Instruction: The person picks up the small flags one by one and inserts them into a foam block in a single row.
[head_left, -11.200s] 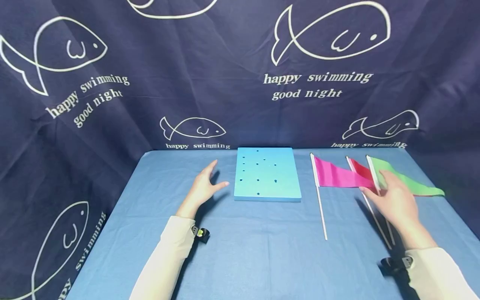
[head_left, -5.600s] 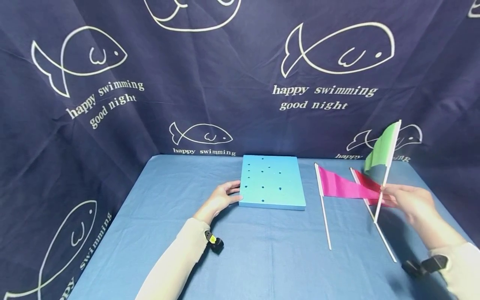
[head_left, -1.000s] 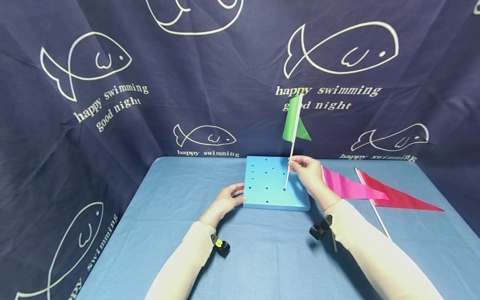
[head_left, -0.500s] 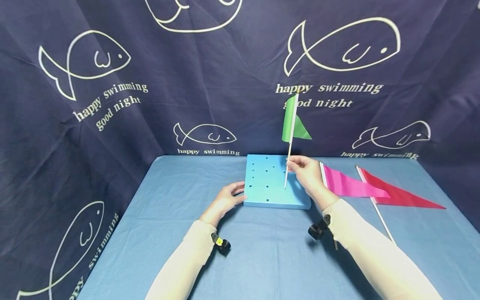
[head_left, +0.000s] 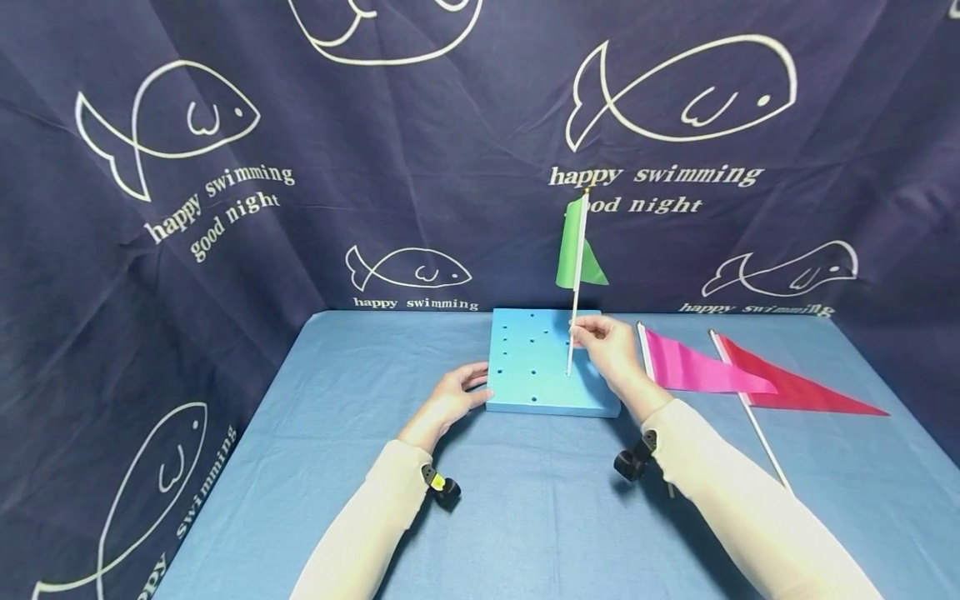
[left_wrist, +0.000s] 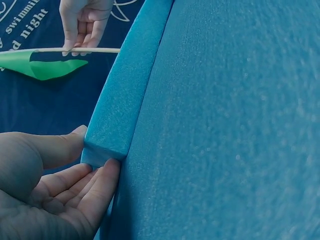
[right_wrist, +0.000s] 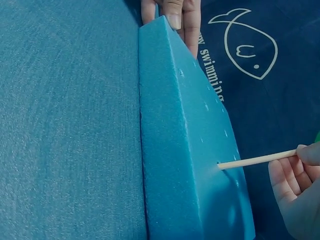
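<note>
A square light-blue foam board (head_left: 513,392) with several small holes lies on the cloth. At its left edge, my left hand (head_left: 448,402) grips it; in the left wrist view the thumb is on the top face and the fingertips are against the side near a corner. My right hand (head_left: 613,348) pinches the thin wooden stick of a green pennant flag (head_left: 572,250) between thumb and fingers. The flag stands nearly upright, tipped slightly right. In the right wrist view the stick's (right_wrist: 257,159) lower end meets a hole in the board; how deep it sits I cannot tell.
To the right lie a pink pennant flag (head_left: 690,367) and a red pennant flag (head_left: 802,385), the pink cloth overlapping the red one. My right forearm partly covers the pink flag's stick. Behind the blue table cloth (head_left: 510,517) hangs a dark curtain (head_left: 450,150) with fish drawings.
The green flag was picked up from the right and brought to the board, which my left hand took hold of. In the last second the stick has tilted more upright, its top shifting left and slightly down.
</note>
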